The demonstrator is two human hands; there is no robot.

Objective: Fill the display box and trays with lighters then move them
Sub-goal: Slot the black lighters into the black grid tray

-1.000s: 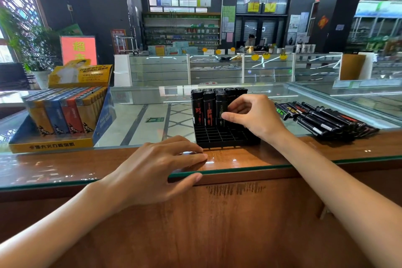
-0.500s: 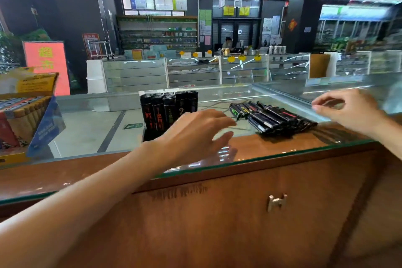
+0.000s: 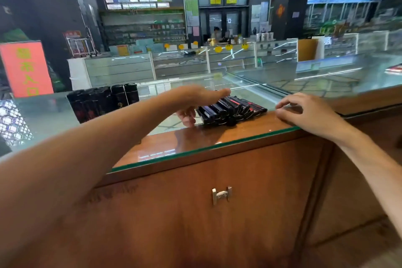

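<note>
Hiding part of lighter pile [image 3: 231, 110]: left hand [image 3: 194, 99], flat | right hand [image 3: 304, 113] loose, empty

Glass-topped wooden counter [image 3: 217, 143]
Loose black lighters [image 3: 230, 111] piled at twelve o'clock; upright lighters [image 3: 102, 102] standing at ten o'clock.

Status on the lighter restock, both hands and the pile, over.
Left hand open over the loose lighters, no grip yet. Right hand loosely curled beside them, empty. Upright lighters stand further left. Nothing blocks the pile.
</note>
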